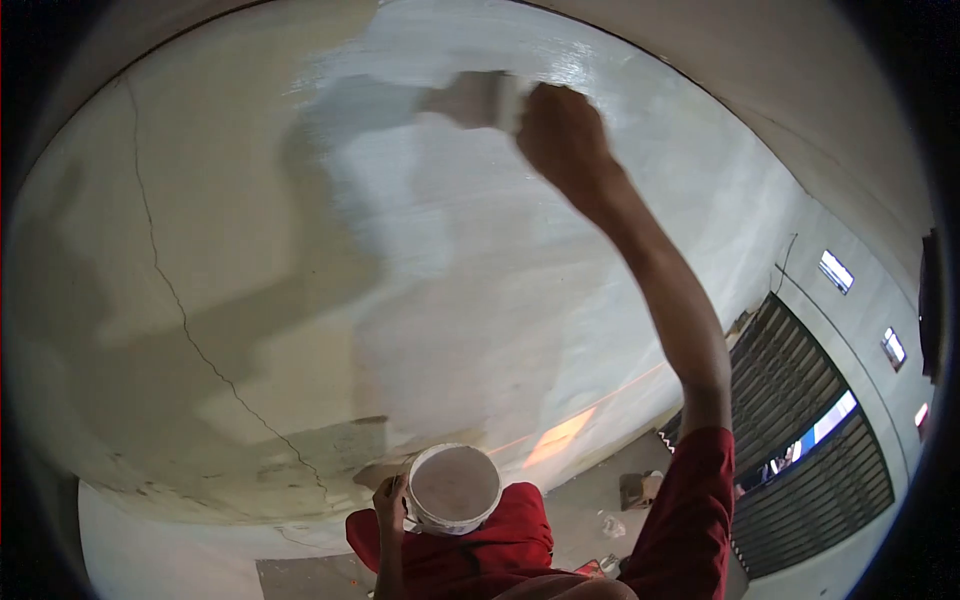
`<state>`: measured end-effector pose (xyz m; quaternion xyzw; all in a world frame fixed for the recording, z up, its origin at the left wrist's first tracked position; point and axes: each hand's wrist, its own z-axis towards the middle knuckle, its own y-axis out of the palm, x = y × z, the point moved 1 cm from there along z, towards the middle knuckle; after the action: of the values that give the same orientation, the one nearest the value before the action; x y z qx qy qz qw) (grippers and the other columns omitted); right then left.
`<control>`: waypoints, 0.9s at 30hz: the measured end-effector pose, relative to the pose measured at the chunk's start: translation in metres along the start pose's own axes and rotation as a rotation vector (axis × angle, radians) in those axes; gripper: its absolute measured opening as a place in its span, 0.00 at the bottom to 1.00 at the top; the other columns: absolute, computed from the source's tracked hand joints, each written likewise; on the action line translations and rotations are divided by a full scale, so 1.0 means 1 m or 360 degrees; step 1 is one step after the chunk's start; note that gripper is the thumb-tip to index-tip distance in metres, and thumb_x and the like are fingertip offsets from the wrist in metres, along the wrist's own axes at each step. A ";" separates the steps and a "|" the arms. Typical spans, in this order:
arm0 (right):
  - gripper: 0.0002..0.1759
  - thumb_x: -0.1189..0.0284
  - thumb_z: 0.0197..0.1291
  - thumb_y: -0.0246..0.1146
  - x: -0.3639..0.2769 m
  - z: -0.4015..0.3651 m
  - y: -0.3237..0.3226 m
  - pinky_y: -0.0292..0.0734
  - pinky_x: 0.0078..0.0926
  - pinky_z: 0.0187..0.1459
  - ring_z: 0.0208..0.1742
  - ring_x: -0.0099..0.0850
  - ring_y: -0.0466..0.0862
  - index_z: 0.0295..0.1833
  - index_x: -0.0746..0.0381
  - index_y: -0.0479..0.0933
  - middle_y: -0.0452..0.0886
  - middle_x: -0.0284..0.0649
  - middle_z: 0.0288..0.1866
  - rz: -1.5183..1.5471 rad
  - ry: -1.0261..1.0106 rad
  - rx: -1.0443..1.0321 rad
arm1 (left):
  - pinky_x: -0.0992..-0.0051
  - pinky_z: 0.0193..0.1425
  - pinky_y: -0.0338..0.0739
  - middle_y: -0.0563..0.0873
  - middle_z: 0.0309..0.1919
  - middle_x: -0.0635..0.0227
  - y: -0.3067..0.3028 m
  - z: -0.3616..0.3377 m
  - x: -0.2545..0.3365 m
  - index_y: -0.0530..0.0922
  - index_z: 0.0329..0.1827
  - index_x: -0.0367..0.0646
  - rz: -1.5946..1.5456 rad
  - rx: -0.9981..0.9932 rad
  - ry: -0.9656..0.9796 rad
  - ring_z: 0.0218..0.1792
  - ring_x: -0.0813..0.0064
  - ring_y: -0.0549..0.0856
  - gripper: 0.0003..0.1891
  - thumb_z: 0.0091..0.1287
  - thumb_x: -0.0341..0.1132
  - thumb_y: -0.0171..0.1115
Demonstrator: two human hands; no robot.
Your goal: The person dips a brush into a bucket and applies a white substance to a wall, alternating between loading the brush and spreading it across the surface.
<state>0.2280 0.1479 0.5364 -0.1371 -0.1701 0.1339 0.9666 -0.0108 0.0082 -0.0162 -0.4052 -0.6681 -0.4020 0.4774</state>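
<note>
My right hand [563, 135] is raised at the upper middle, its fingers closed around a wide brush [480, 100] whose head is against or close to the wall [440, 300]. Wet, shiny pale paint shows around the brush, while the wall's left part is a duller yellowish green. Down at the bottom centre, my left hand [391, 502] grips the left side of a white bucket [455, 488]. The bucket stands upright by my red-clothed legs and holds pale liquid.
A long crack [185, 325] runs down the wall's left part. At the right are a dark slatted shutter [800, 400] and small windows [836, 271]. A brownish box-like object [638, 490] lies on the floor [590, 500].
</note>
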 end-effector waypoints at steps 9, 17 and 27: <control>0.07 0.77 0.44 0.57 -0.130 0.041 -0.022 0.79 0.39 0.42 0.38 0.45 0.84 0.30 0.68 0.78 0.82 0.54 0.32 0.0832 -0.0059 -0.0414 | 0.81 0.11 0.52 0.66 0.13 0.80 0.004 -0.003 0.008 0.74 0.25 0.45 0.0110 0.0049 -0.0033 0.09 0.89 0.62 0.14 0.63 0.43 0.64; 0.11 0.59 0.54 0.64 0.094 -0.007 0.022 0.78 0.36 0.47 0.42 0.39 0.84 0.39 0.50 0.86 0.85 0.39 0.39 0.0343 0.0686 -0.0422 | 0.82 0.13 0.52 0.63 0.14 0.81 0.010 -0.006 0.012 0.70 0.23 0.47 0.0121 0.0052 -0.0087 0.11 0.89 0.61 0.16 0.65 0.44 0.62; 0.17 0.64 0.50 0.62 0.309 -0.060 -0.024 0.79 0.40 0.45 0.46 0.42 0.84 0.43 0.62 0.79 0.84 0.48 0.42 -0.0789 0.1110 -0.0547 | 0.83 0.13 0.50 0.63 0.15 0.82 0.014 -0.015 0.021 0.72 0.25 0.46 0.0051 0.0039 0.0011 0.11 0.90 0.59 0.14 0.65 0.43 0.61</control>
<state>0.5352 0.2076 0.5801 -0.2874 0.1178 -0.1857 0.9322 0.0022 0.0029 0.0092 -0.4085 -0.6648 -0.3875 0.4909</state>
